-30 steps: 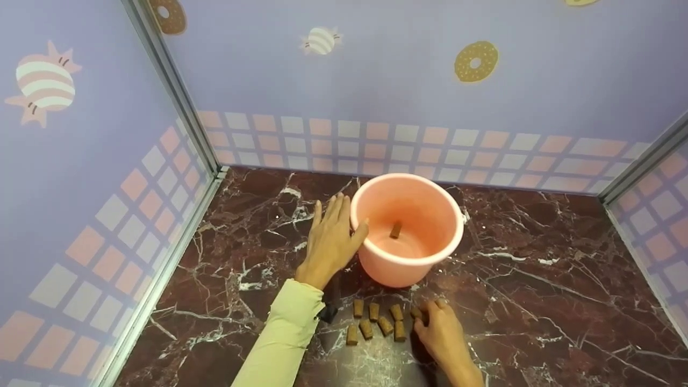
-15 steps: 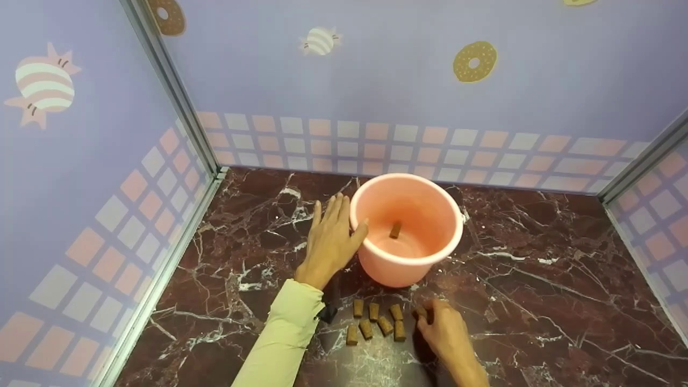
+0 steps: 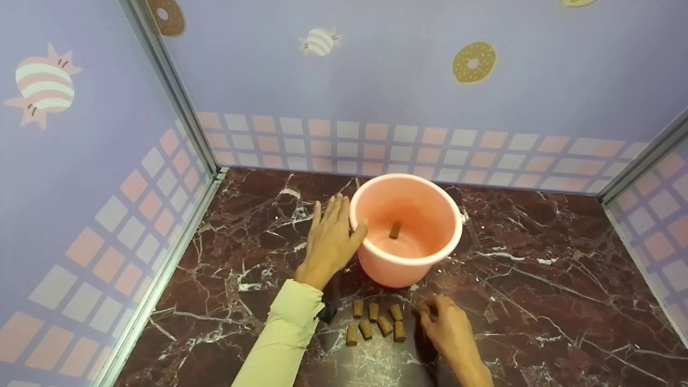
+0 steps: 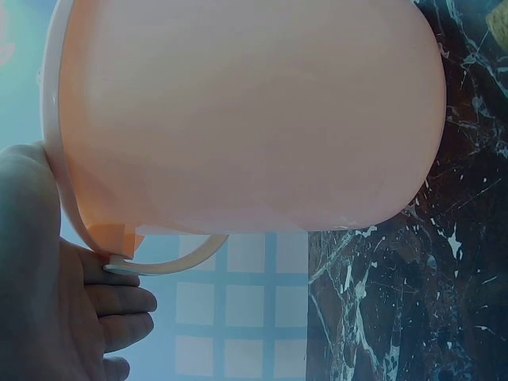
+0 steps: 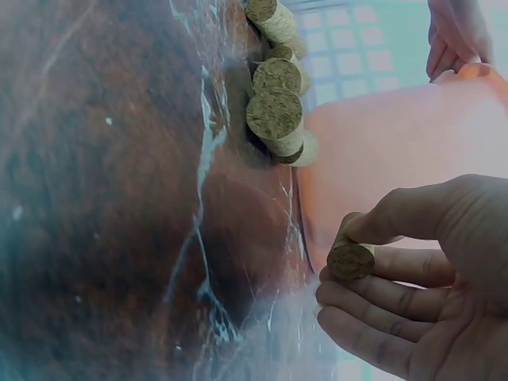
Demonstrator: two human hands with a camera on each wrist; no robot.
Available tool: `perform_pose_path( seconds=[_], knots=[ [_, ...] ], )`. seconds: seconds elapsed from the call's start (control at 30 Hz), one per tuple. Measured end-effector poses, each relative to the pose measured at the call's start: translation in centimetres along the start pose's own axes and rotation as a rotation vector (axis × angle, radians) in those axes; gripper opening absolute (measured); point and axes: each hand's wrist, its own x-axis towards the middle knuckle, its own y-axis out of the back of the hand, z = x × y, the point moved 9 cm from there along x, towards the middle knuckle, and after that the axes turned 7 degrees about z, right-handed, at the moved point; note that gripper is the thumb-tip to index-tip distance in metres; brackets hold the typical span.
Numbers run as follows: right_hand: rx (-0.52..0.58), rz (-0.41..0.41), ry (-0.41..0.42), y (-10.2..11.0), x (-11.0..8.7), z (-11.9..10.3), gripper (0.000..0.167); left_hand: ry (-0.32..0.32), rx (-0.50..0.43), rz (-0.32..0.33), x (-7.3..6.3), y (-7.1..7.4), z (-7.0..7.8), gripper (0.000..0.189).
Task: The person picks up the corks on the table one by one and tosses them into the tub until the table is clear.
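Note:
A pink bucket stands upright on the marbled surface, one cork stopper lying inside it. My left hand rests against the bucket's left rim, thumb over the edge and the other fingers straight along the outside. In the left wrist view, those fingers hang beside the bucket's handle. My right hand pinches a cork stopper between thumb and fingers, slightly above the surface in front of the bucket. Just left of it, several cork stoppers lie in two loose rows.
A purple patterned wall rises behind the bucket, and another closes off the left side, with a metal rail along its foot. Dark red marbled surface extends to the right.
My right hand has shifted a little to the right with its cork stopper, away from the rows. The left hand and the bucket have stayed in place.

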Motion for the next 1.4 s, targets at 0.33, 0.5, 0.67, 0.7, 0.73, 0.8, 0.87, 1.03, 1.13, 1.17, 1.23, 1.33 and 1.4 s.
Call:
perform_pose_path(
  seconds=[0.33, 0.5, 0.67, 0.7, 0.73, 0.8, 0.87, 1.03, 1.13, 1.17, 1.23, 1.33, 1.4],
  knots=[
    [0.032, 0.012, -0.012, 1.2, 0.6, -0.3, 0.023, -0.003, 0.005, 0.005, 0.0, -0.1, -0.1, 0.077],
    [0.031, 0.027, -0.002, 1.8, 0.9, -0.5, 0.023, 0.0, -0.006, 0.008, 0.0, 0.0, 0.0, 0.077],
    [0.013, 0.054, 0.039, 2.4, 1.4, -0.7, 0.025, 0.003, -0.012, 0.008, 0.0, 0.0, 0.0, 0.077],
    [0.011, 0.06, 0.048, 2.5, 1.5, -0.8, 0.025, 0.003, -0.012, 0.008, 0.0, 0.0, 0.0, 0.077],
    [0.01, 0.068, 0.058, 2.7, 1.5, -0.9, 0.026, 0.003, -0.013, 0.008, 0.0, 0.0, 0.0, 0.077],
    [0.01, 0.079, 0.069, 2.9, 1.7, -1.0, 0.027, 0.001, -0.012, 0.006, 0.0, 0.0, 0.0, 0.077],
    [0.016, 0.086, 0.069, 3.2, 1.8, -1.0, 0.028, 0.0, -0.012, 0.006, 0.0, 0.0, 0.1, 0.077],
    [0.02, 0.098, 0.062, 3.9, 2.2, -1.2, 0.028, -0.001, -0.012, 0.006, 0.0, 0.0, 0.1, 0.077],
    [0.025, 0.102, 0.063, 4.3, 2.4, -1.3, 0.028, 0.001, -0.01, 0.003, 0.1, -0.1, 0.0, 0.077],
    [0.026, 0.105, 0.065, 4.4, 2.5, -1.3, 0.027, 0.002, -0.009, 0.001, 0.1, -0.1, 0.0, 0.078],
    [0.031, 0.107, 0.064, 4.6, 2.6, -1.4, 0.027, 0.004, -0.009, -0.002, 0.0, -0.1, -0.1, 0.078],
    [0.04, 0.123, 0.079, 4.9, 2.8, -1.5, 0.027, 0.006, -0.008, -0.005, 0.0, -0.1, -0.1, 0.078],
    [0.049, 0.128, 0.083, 5.1, 3.0, -1.6, 0.027, 0.007, -0.01, -0.004, 0.0, 0.0, -0.1, 0.078]
  ],
)
